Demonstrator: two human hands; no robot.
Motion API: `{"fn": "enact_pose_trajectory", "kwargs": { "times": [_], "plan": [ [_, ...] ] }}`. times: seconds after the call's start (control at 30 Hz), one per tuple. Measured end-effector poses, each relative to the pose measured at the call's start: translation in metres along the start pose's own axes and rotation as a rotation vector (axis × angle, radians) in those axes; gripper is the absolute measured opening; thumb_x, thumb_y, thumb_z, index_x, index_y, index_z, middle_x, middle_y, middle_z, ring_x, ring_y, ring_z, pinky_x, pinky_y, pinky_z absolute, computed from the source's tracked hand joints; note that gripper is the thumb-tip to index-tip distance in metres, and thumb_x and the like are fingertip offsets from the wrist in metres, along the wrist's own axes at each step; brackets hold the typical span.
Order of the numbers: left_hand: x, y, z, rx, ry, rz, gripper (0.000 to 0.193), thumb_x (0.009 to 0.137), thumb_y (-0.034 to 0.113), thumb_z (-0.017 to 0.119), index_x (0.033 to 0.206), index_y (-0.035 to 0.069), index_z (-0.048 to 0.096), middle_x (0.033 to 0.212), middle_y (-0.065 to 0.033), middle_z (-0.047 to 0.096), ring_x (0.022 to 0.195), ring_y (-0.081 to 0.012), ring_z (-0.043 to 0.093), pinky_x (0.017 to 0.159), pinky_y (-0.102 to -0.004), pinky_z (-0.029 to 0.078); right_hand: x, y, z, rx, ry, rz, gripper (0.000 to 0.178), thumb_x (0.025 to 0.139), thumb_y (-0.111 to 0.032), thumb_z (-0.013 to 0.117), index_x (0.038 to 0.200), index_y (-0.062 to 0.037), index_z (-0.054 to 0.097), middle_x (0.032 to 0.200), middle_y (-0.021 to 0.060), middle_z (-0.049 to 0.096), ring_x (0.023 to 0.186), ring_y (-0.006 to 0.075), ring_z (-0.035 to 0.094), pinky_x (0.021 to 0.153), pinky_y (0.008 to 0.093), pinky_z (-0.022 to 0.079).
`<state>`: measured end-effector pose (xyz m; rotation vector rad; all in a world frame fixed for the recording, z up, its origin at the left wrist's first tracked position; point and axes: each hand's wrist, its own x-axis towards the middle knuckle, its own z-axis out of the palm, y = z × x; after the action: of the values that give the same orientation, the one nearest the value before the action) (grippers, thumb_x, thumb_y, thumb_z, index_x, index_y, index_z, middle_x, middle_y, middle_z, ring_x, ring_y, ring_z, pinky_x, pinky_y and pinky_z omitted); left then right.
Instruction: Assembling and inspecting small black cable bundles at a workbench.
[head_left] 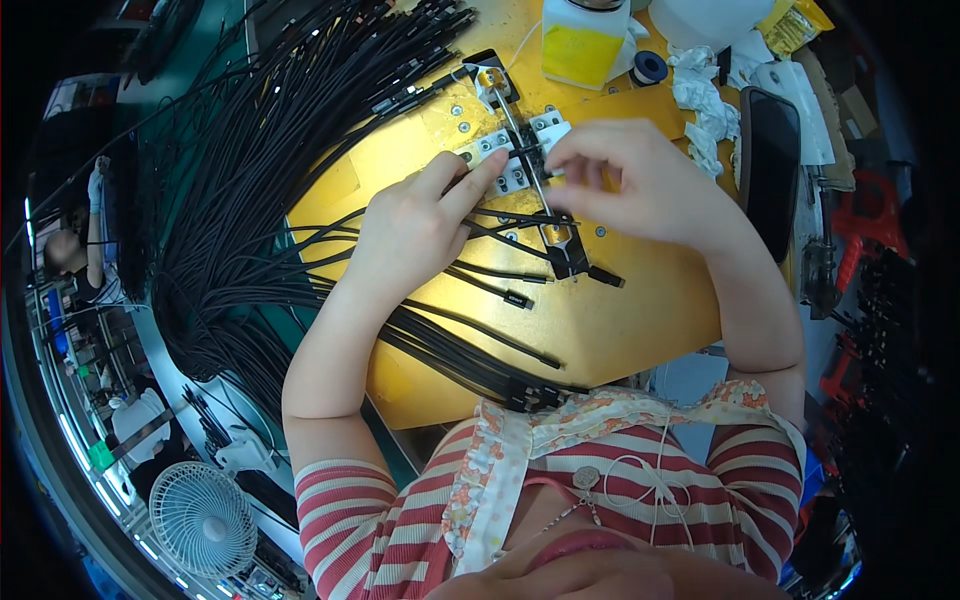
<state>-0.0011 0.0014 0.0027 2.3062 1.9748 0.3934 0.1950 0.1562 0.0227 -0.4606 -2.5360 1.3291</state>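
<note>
Cables (290, 160) lie left of the fixture (529, 160), a phone (771, 170) to its right.

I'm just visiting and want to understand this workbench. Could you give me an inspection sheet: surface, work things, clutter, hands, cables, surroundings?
Surface: yellow tabletop, cables lying across its left part.
Work things: metal blocks with screws; a thin metal rod crosses the spot between the hands.
Clutter: crumpled tissues, a dark phone-like slab, a bottle with a yellow label, a small spool.
Hands: left hand has its fingers at the blocks; right hand is curled just right of them, grip unclear.
Cables: many black cables heaped at left, some plug ends on the tabletop.
Surroundings: white fan at lower left; another person at far left.
</note>
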Motion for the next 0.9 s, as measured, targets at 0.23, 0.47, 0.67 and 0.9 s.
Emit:
{"fn": "enact_pose_trajectory", "kwargs": {
  "times": [0.23, 0.47, 0.67, 0.9],
  "plan": [
    [0.001, -0.001, 0.001, -0.019, 0.021, -0.003, 0.071, 0.064, 0.006, 0.073, 0.131, 0.017, 0.057, 0.089, -0.0032, 0.054, 0.067, -0.0198, 0.06, 0.059, -0.0308, 0.052, -0.004, 0.005, -0.002, 0.198, -0.096, -0.099, 0.014, 0.077, -0.011, 0.072, 0.082, -0.0022, 0.063, 0.071, 0.0057, 0.061, 0.064, 0.0147, 0.06, 0.059, 0.0276, 0.047],
    [0.004, -0.001, 0.0, -0.02, 0.107, 0.038, 0.059, 0.067, 0.005, 0.072, 0.124, 0.015, 0.063, 0.084, -0.0032, 0.054, 0.072, -0.0193, 0.057, 0.062, -0.0312, 0.05, 0.0, 0.009, 0.009, 0.121, 0.094, -0.253, 0.008, 0.078, -0.001, 0.068, 0.084, 0.0006, 0.063, 0.077, 0.0062, 0.062, 0.067, 0.015, 0.061, 0.06, 0.026, 0.049],
    [0.006, -0.002, -0.004, -0.024, 0.166, 0.068, 0.051, 0.067, 0.0, 0.069, 0.116, 0.011, 0.066, 0.086, -0.0038, 0.057, 0.078, -0.0209, 0.057, 0.066, -0.0331, 0.049, 0.0, 0.006, 0.013, 0.173, 0.119, -0.19, 0.008, 0.08, 0.004, 0.068, 0.087, 0.0015, 0.066, 0.081, 0.0064, 0.063, 0.07, 0.0128, 0.059, 0.063, 0.024, 0.047],
    [-0.002, 0.012, -0.046, -0.49, 0.082, -0.111, 0.021, 0.077, -0.002, 0.066, 0.098, -0.001, 0.066, 0.071, -0.0121, 0.059, 0.062, -0.0267, 0.059, 0.06, -0.0345, 0.048, -0.004, 0.004, 0.011, 0.556, 0.116, -0.083, 0.014, 0.079, 0.007, 0.068, 0.092, 0.0019, 0.064, 0.089, 0.0075, 0.062, 0.08, 0.0138, 0.059, 0.073, 0.0236, 0.047]
  ]
}}
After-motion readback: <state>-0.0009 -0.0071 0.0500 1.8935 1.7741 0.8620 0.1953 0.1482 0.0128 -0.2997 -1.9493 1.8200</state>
